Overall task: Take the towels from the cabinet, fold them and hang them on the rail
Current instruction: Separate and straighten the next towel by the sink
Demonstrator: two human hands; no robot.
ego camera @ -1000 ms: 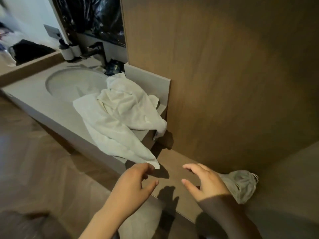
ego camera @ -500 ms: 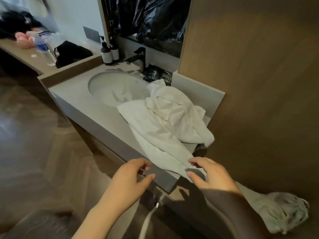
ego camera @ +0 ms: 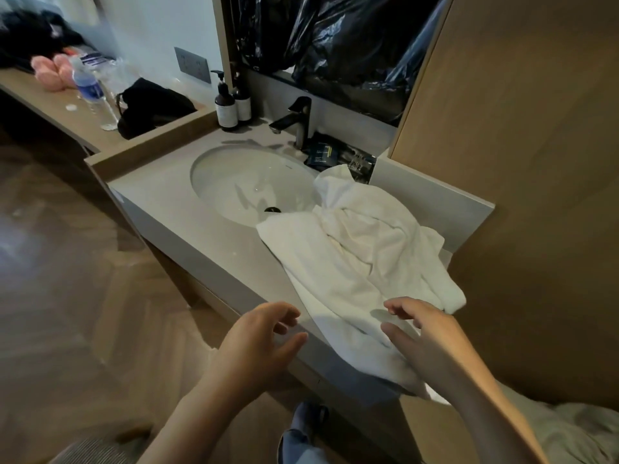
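Note:
Crumpled white towels [ego camera: 351,262] lie in a heap on the grey vanity counter [ego camera: 207,242], right of the sink basin [ego camera: 248,185], with one corner hanging over the front edge. My right hand [ego camera: 425,339] hovers just over the near end of the towels, fingers loosely curved, holding nothing. My left hand [ego camera: 258,346] floats above the counter's front edge, left of the towels, fingers relaxed and empty. No rail is in view.
A dark faucet [ego camera: 294,123] and soap bottles [ego camera: 231,107] stand behind the basin. A tall wooden panel [ego camera: 522,162] rises at the right. A greyish cloth [ego camera: 576,433] lies at lower right. A side shelf holds a water bottle [ego camera: 87,87] and a black bag [ego camera: 150,107].
The view swung left and upward, bringing the sink and towels closer. Both hands moved forward from the low wooden ledge to the counter edge; my right hand now reaches over the towels.

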